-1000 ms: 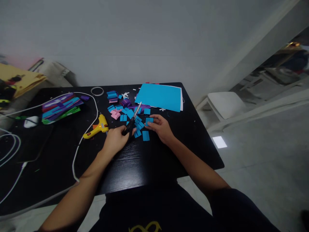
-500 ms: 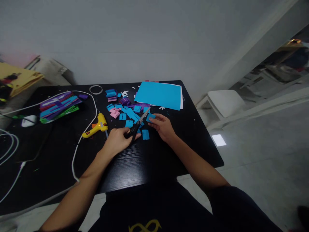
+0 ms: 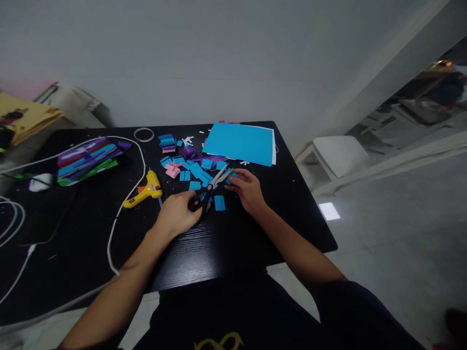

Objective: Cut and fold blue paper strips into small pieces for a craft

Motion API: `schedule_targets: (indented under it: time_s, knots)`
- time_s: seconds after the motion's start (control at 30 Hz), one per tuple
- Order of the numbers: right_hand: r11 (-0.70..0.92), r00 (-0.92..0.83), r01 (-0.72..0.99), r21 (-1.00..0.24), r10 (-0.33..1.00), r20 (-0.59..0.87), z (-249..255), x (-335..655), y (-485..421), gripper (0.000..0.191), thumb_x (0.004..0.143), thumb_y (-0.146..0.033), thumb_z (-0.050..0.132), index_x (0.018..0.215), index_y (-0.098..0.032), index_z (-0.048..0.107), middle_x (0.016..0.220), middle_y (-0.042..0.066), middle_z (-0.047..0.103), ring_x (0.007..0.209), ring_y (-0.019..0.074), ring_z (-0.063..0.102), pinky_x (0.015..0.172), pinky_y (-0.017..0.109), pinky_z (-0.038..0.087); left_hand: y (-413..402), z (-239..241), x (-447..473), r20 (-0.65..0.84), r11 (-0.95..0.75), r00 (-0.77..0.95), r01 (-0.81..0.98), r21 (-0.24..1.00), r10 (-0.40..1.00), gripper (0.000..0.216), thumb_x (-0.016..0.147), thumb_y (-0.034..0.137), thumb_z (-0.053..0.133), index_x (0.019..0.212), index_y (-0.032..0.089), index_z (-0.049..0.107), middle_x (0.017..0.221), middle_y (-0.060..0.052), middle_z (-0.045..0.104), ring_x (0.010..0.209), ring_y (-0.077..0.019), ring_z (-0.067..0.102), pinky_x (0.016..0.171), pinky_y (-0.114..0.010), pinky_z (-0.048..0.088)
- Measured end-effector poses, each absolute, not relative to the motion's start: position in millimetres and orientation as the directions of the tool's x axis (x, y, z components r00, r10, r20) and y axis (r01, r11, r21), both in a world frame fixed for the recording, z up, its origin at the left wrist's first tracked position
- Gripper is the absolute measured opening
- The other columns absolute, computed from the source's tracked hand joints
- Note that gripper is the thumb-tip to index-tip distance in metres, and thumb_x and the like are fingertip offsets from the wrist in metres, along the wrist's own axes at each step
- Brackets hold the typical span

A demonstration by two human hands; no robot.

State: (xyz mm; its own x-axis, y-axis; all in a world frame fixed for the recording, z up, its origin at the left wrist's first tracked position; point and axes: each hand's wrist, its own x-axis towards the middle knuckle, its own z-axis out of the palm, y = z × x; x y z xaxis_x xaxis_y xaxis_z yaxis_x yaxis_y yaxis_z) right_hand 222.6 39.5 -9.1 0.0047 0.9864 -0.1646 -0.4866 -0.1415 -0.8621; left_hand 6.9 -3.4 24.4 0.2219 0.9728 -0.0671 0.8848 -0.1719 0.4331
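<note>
My left hand (image 3: 180,211) grips the black handles of a pair of scissors (image 3: 213,187), whose blades are parted and point up-right toward my right hand. My right hand (image 3: 248,189) pinches a small blue paper piece (image 3: 231,176) between the blade tips. Another blue piece (image 3: 219,202) lies on the black table (image 3: 219,243) just below the scissors. Several cut blue, pink and purple pieces (image 3: 189,167) are scattered behind the hands.
A blue paper sheet (image 3: 241,143) lies at the back right. A yellow glue gun (image 3: 144,192) with a white cord (image 3: 116,218) sits left of my hands. A stack of coloured strips (image 3: 87,160) is at the left. A white chair (image 3: 337,155) stands beyond the table's right edge.
The scissors swung from pointing up toward the pile to pointing right at the piece in my right hand, and the blades opened. My right hand barely moved.
</note>
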Motion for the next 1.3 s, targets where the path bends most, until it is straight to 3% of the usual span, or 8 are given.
schedule_targets:
  time_s: [0.23, 1.3]
  knots:
    - [-0.137, 0.013, -0.479, -0.867, 0.987, -0.163, -8.9, 222.9, 39.2, 0.035, 0.06, -0.03, 0.091, 0.087, -0.023, 0.07, 0.085, -0.001, 0.073, 0.084, 0.018, 0.071, 0.074, 0.033, 0.064, -2.6, 22.6, 6.7, -0.094, -0.189, 0.242, 0.904, 0.384, 0.966, 0.027, 0.086, 0.045, 0.056, 0.072, 0.022, 0.058, 0.07, -0.006, 0.07, 0.068, -0.0248, 0.066, 0.059, -0.031, 0.033]
    - [-0.126, 0.03, -0.469, -0.874, 0.987, -0.158, -9.5, 223.3, 38.4, 0.03, 0.061, -0.027, 0.09, 0.084, -0.022, 0.072, 0.083, -0.002, 0.075, 0.078, 0.0157, 0.071, 0.067, 0.029, 0.063, 0.0, 20.5, 5.2, -0.124, -0.21, 0.274, 0.902, 0.378, 0.954, 0.03, 0.088, 0.046, 0.056, 0.076, 0.02, 0.065, 0.07, -0.007, 0.069, 0.069, -0.0253, 0.065, 0.062, -0.032, 0.032]
